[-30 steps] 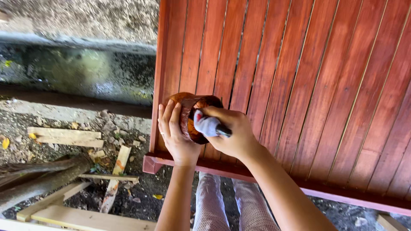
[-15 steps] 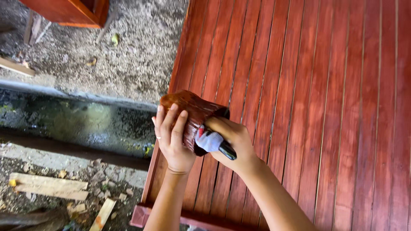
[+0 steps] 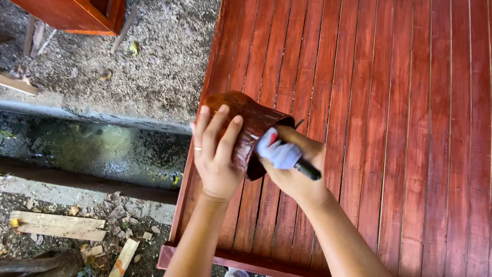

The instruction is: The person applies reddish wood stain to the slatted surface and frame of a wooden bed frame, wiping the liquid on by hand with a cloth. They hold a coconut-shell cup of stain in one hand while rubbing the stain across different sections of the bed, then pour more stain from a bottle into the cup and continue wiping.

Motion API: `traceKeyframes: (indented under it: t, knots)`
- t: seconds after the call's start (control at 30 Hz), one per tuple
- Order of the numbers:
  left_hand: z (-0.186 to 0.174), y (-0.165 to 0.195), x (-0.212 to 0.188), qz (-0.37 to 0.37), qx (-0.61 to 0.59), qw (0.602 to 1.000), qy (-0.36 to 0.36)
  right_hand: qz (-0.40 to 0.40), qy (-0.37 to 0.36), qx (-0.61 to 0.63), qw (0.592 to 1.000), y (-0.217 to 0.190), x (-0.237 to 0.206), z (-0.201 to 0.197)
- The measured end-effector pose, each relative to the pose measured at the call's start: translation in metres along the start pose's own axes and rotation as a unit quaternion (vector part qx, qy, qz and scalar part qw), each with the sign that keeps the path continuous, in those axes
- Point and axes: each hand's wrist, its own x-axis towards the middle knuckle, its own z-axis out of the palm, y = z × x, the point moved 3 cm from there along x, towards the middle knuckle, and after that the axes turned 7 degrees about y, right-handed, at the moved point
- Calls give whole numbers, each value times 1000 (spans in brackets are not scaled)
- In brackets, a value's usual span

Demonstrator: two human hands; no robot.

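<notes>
Left hand (image 3: 218, 154) wrapped around a stain-coated brown container (image 3: 246, 128), tilted on its side, mouth turned rightward. Right hand (image 3: 294, 169) clenched on a black-handled tool (image 3: 306, 168) wrapped in pale cloth (image 3: 277, 153), set at the container's mouth. Both held above red slatted panel (image 3: 389, 128); gravel ground (image 3: 154, 66) lies left.

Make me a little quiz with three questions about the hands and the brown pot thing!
1. True or false: the left hand rests its fingers on the stained brown container.
2. What does the right hand grip? A) a hammer B) a black-handled tool wrapped in pale cloth C) a saw
3. Fill in: under the hands lies a red slatted ____ panel.

Key: 1 true; 2 B; 3 wooden
</notes>
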Motion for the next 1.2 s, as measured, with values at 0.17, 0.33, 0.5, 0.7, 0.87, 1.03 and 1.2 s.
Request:
traceKeyframes:
  t: [0.17,0.33,0.5,0.7,0.87,1.03,1.2]
  knots:
    - [16,-6,-41,-85,-14,993,-81,-45,-83,119,988,42,-36,-25]
    - [5,-25,-101,-201,-17,973,-111,284,-7,356,890,114,-101,-54]
    - [-48,-43,-168,-260,36,957,-126,492,-81,307,811,172,-198,-73]
    - [-89,-41,-213,-295,70,943,-137,426,-360,45,828,200,-310,-18]
    - [-94,-31,-224,-307,51,937,-159,459,-390,25,798,224,-339,-44]
    - [-88,-28,-225,-327,37,930,-164,521,-393,-11,758,244,-320,-123]
    - [-84,-28,-224,-331,37,929,-161,409,-531,-75,738,225,-309,-39]
